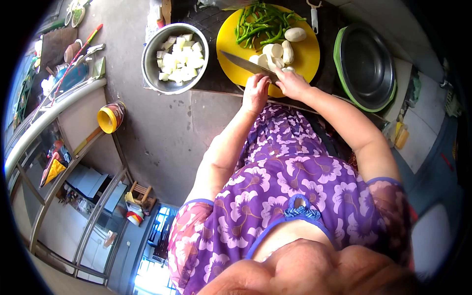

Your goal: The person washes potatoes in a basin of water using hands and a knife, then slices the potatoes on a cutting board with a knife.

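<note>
A knife (246, 63) lies slanted over the near side of a round yellow cutting board (231, 37), its tip toward the upper left. My right hand (293, 84) closes around its handle end, with a finger stretched along the blade. Close against the blade's near side, my left hand (256, 91) has its fingers bent together; anything inside them is hidden. Just beyond the knife sit peeled white vegetable pieces (288, 52), some cut, and a whole oval one (295, 34). Long green peppers (260, 24) are heaped at the board's far side.
Left of the board stands a metal bowl (203, 73) with white vegetable chunks (180, 60). A peeler (314, 19) lies beyond the board at right. Dark and green basins (366, 66) are nested farther right. A yellow tub (111, 118) lies to the left, near a railing (73, 101).
</note>
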`<state>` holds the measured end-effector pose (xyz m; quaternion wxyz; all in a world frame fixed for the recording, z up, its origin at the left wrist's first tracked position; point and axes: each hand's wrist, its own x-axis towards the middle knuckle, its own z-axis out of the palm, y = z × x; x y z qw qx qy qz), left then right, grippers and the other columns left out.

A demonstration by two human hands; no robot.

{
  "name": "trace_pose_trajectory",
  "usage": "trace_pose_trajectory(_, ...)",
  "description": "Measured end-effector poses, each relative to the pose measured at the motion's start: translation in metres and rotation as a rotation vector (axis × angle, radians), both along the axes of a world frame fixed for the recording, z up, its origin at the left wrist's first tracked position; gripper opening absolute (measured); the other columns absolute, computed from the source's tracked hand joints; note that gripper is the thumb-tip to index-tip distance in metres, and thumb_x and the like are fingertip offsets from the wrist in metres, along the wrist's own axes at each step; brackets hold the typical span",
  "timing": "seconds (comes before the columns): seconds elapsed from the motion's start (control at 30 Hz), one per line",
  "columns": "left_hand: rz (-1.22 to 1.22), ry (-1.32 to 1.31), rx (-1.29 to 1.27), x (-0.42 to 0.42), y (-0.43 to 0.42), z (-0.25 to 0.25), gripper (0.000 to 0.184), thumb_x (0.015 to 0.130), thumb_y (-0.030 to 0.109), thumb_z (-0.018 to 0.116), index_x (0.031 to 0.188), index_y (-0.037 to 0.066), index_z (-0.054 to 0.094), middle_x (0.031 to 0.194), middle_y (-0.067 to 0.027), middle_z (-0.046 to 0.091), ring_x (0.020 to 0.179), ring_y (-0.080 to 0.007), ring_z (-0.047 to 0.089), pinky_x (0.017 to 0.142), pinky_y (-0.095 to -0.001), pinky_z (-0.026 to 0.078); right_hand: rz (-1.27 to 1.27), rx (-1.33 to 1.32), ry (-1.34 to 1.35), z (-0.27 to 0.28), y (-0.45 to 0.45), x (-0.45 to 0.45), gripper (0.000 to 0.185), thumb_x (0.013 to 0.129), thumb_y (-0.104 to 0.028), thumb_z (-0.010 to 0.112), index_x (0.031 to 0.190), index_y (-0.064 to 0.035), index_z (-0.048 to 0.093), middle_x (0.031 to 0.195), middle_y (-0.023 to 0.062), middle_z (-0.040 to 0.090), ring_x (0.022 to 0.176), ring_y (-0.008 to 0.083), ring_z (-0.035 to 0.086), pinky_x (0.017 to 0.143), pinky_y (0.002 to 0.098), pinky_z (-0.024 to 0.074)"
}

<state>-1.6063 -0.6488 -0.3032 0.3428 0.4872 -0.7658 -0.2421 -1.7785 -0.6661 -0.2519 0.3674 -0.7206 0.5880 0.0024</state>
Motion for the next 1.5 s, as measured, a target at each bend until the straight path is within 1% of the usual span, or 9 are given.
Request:
trace_pose_trajectory(0.2, 0.107, -0.008, 0.072, 0.001, -0.015, 0.001, 0.024, 0.075, 0.001, 0.069, 0.097, 0.006, 0.064, 0.096, -0.0143, 0.059, 0.088, -0.0330, 0.059, 0.078, -0.0380, 0.050, -0.107, 0.008, 0.028, 0.027, 0.003, 0.001, 0.041, 0.088, -0.013, 0.056, 0.126, -0.0062, 0.044, 0.089, 0.0240, 0.065, 0.084, 0.0422, 0.064, 0.073, 0.0501, 0.0525)
trace_pose_trajectory(0.37, 0.488, 0.218, -0.033, 0.008, -0.025, 0.032, 0.022, 0.081, -0.002, 0.067, 0.102, 0.004, 0.063, 0.091, -0.0091, 0.054, 0.071, -0.0191, 0.055, 0.067, -0.0286, 0.049, -0.088, -0.265, 0.076, 0.054, 0.017, -0.018, 0.040, 0.086, -0.008, 0.056, 0.125, -0.0057, 0.046, 0.091, 0.0193, 0.066, 0.080, 0.0366, 0.066, 0.067, 0.0449, 0.0548)
trace_pose_trajectory(0.5, 0.183, 0.135, -0.151, -0.004, -0.037, 0.082, 0.020, 0.076, -0.003, 0.071, 0.093, 0.007, 0.068, 0.088, -0.0102, 0.056, 0.079, -0.0244, 0.059, 0.070, -0.0337, 0.051, 0.027, -0.425, 0.180, 0.055, 0.023, -0.029, 0.034, 0.081, -0.004, 0.058, 0.115, -0.0074, 0.058, 0.083, 0.0104, 0.065, 0.075, 0.0262, 0.068, 0.064, 0.0359, 0.0547)
trace_pose_trajectory(0.67, -0.215, -0.007, 0.417, -0.043, -0.064, 0.082, 0.018, 0.075, 0.015, 0.069, 0.090, 0.006, 0.071, 0.088, -0.0174, 0.062, 0.084, -0.0375, 0.061, 0.075, -0.0428, 0.051, 0.148, -0.573, 0.276, 0.047, 0.031, -0.033, 0.031, 0.079, -0.009, 0.056, 0.110, -0.0106, 0.062, 0.077, 0.0039, 0.062, 0.069, 0.0172, 0.065, 0.063, 0.0293, 0.0520)
trace_pose_trajectory(0.7, -0.277, -0.060, 0.303, -0.049, -0.070, 0.075, 0.022, 0.071, 0.014, 0.071, 0.092, 0.008, 0.072, 0.085, -0.0137, 0.064, 0.077, -0.0327, 0.064, 0.071, -0.0396, 0.052, 0.147, -0.563, 0.286, 0.047, 0.031, -0.033, 0.031, 0.079, -0.009, 0.056, 0.110, -0.0107, 0.062, 0.076, 0.0036, 0.062, 0.069, 0.0170, 0.065, 0.063, 0.0291, 0.0520)
trace_pose_trajectory(1.0, -0.381, -0.299, 0.386, -0.034, -0.088, 0.035, 0.018, 0.071, 0.015, 0.066, 0.086, 0.010, 0.073, 0.090, -0.0160, 0.064, 0.086, -0.0335, 0.063, 0.079, -0.0412, 0.051, 0.183, -0.611, 0.209, 0.056, 0.038, -0.028, 0.021, 0.077, -0.010, 0.058, 0.098, -0.0136, 0.060, 0.070, -0.0018, 0.057, 0.068, 0.0137, 0.063, 0.061, 0.0273, 0.0511)
trace_pose_trajectory(1.1, -0.315, -0.377, 0.265, -0.033, -0.097, 0.030, 0.017, 0.072, 0.020, 0.069, 0.084, 0.008, 0.070, 0.091, -0.0190, 0.063, 0.088, -0.0357, 0.062, 0.079, -0.0427, 0.050, 0.198, -0.674, 0.147, 0.053, 0.036, -0.021, 0.018, 0.077, -0.010, 0.058, 0.095, -0.0147, 0.059, 0.069, -0.0022, 0.056, 0.066, 0.0131, 0.062, 0.060, 0.0267, 0.0504)
trace_pose_trajectory(1.27, -0.312, -0.452, 0.426, -0.059, -0.112, 0.023, 0.038, 0.076, 0.029, 0.070, 0.099, 0.001, 0.059, 0.094, -0.0219, 0.063, 0.090, -0.0369, 0.062, 0.082, -0.0440, 0.050, 0.249, -0.558, 0.037, 0.051, 0.038, -0.018, 0.016, 0.077, -0.008, 0.057, 0.091, -0.0130, 0.061, 0.070, 0.0030, 0.059, 0.066, 0.0171, 0.065, 0.059, 0.0308, 0.0536)
trace_pose_trajectory(1.5, -0.116, -0.711, 0.416, -0.101, -0.098, 0.009, 0.049, 0.070, 0.021, 0.072, 0.104, -0.002, 0.046, 0.091, -0.0229, 0.062, 0.094, -0.0376, 0.062, 0.081, -0.0432, 0.051, 0.194, -0.250, -0.038, 0.029, 0.052, -0.009, 0.019, 0.084, -0.010, 0.053, 0.097, -0.0090, 0.067, 0.086, 0.0118, 0.069, 0.076, 0.0269, 0.069, 0.067, 0.0367, 0.0573)
